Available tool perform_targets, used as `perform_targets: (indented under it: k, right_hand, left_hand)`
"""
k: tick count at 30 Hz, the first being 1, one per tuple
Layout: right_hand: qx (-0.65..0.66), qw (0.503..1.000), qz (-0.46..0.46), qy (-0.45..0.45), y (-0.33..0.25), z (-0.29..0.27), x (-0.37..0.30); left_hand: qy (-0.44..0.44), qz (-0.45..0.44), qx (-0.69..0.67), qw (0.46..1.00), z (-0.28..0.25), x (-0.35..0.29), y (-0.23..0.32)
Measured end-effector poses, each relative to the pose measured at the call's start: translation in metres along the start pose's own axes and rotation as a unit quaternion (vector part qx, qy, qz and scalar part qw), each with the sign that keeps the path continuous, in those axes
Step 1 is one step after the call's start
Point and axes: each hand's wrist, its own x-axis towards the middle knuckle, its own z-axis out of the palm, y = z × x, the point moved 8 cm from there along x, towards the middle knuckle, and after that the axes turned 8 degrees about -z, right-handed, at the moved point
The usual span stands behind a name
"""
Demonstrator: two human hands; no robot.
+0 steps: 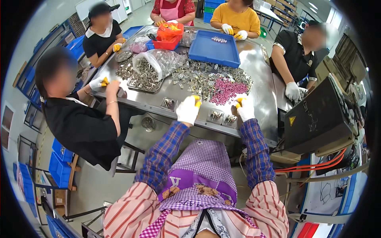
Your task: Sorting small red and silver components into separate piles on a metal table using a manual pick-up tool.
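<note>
Both my hands wear white gloves with yellow fingertips and reach over the near edge of the metal table (260,129). My left hand (188,110) is closed, thumb and fingers together beside the pile of small metal parts (194,81); whatever it may grip is too small to make out. Closed in a similar pinch, my right hand (245,108) is by the near right side of the pink rings (227,90), and its fingertips hide any small piece in them. Between the hands, at the table edge, sit two small metal fixtures (215,115).
A blue tray (214,57) lies beyond the pile. A clear bag (149,65) spills metal parts onto a metal tray at left, near a red bin (164,44). Several co-workers stand or sit round the table. A dark control box (317,115) stands to the right.
</note>
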Motion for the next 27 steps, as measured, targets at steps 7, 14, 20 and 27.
perform_targets:
  k: [7, 14, 20, 27]
  right_hand:
    - [0.386, 0.889, 0.193, 0.152, -0.037, -0.05, -0.057]
    - [0.116, 0.993, 0.011, -0.008, -0.072, -0.061, -0.045]
    - [0.255, 0.965, 0.056, 0.002, -0.043, -0.042, -0.052]
    - [0.272, 0.958, 0.067, -0.057, -0.033, -0.024, -0.052]
  left_hand:
    - [0.047, 0.037, 0.034, 0.998, 0.008, -0.038, -0.006]
    - [0.116, 0.067, 0.036, 0.99, 0.0, -0.041, -0.004]
    - [0.15, 0.057, -0.005, 0.987, -0.006, -0.049, -0.001]
    - [0.057, -0.113, -0.18, 0.976, -0.015, -0.04, 0.005]
